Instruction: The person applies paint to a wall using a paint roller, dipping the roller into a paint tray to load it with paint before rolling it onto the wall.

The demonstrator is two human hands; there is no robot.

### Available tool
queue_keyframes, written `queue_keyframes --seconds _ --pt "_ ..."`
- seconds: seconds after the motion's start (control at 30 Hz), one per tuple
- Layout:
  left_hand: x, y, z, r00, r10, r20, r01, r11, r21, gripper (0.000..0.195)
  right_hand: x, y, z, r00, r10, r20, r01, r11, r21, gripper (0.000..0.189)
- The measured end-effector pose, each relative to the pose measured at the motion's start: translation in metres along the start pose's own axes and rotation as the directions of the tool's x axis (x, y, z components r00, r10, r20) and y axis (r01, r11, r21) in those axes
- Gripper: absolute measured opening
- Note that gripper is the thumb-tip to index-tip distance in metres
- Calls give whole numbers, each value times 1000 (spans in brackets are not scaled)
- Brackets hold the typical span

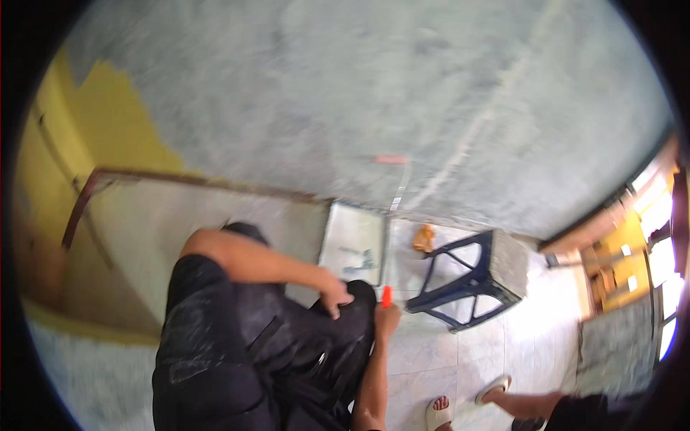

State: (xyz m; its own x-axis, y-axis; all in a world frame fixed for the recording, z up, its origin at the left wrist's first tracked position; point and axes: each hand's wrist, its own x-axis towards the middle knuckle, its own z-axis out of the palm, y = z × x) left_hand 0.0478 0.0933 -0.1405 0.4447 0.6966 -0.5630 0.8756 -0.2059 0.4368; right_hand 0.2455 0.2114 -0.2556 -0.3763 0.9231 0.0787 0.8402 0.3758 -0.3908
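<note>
My right hand (387,319) is closed around an orange handle (386,297) beside my right knee. Farther up, against the wall, a paint roller with a pinkish sleeve (391,160) shows on a thin pale frame (400,194). It seems to belong to that handle, but the link between them is unclear. My left forearm crosses over my lap, and my left hand (335,297) rests at the right knee of my black trousers (358,301), fingers loosely apart, holding nothing. A pale rectangular tray (353,223) with dark marks near its lower end lies beyond my knees.
A dark blue stool (469,288) with a greyish top stands to the right, near a crumpled orange-brown item (423,238). Another person's feet in light slides (439,414) are at lower right. The grey wall (323,97) rises ahead, with yellow paint (116,121) at left.
</note>
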Motion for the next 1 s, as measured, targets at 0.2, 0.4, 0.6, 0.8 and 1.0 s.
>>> queue_keyframes --seconds 0.2,0.4,0.6,0.8,1.0 --pt "-22 -6 -11 996 60 73 -55 996 -64 58 -11 -10 -17 994 105 -29 -102 989 105 34" --pt "-26 -19 -20 983 -127 130 114 988 106 59 2 -38 -22 996 76 -53 -65 981 180 34" --pt "-34 13 -63 997 73 -8 -72 994 86 55 110 -84 -14 994 57 -91 -12 899 438 30" --pt "-47 4 -63 996 -65 -56 72 989 131 52 104 -40 -4 996 -31 -85 55 954 296 29" --pt "-52 11 -70 989 -124 -82 134 982 134 51 55 11 49 991 127 47 -134 965 227 33"
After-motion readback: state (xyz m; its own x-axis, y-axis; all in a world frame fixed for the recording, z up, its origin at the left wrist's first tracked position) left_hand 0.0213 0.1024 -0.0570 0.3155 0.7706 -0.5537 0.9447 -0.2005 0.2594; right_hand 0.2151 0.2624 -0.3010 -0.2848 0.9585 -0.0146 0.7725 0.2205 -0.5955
